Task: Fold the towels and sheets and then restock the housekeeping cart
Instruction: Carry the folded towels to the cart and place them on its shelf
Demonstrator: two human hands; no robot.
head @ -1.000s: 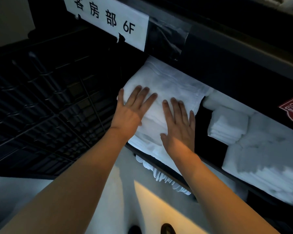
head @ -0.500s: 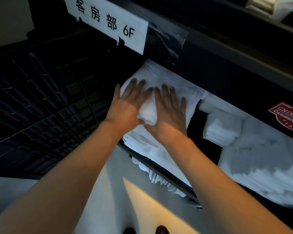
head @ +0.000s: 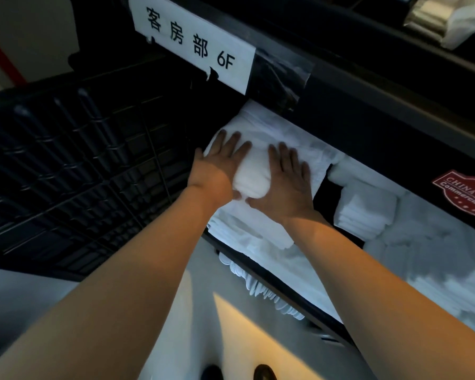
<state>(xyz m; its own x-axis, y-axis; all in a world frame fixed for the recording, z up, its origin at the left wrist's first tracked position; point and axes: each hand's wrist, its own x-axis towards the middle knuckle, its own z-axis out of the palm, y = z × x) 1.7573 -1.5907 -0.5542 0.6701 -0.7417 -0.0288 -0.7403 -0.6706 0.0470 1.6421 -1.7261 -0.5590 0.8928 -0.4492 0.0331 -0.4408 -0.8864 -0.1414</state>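
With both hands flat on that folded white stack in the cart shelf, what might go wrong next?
1. The folded stack bulges up between the left hand and right hand; pushing it further in may rumple the fold.
2. Its lower layers overhang the shelf edge, so they may sag or slide out.
3. The small towel pile sits close by; sideways shoving could topple it.

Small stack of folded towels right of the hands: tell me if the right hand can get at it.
Probably yes. The right hand lies flat on the white linen, the small stack sits beside it on the same shelf, and nothing blocks the gap.
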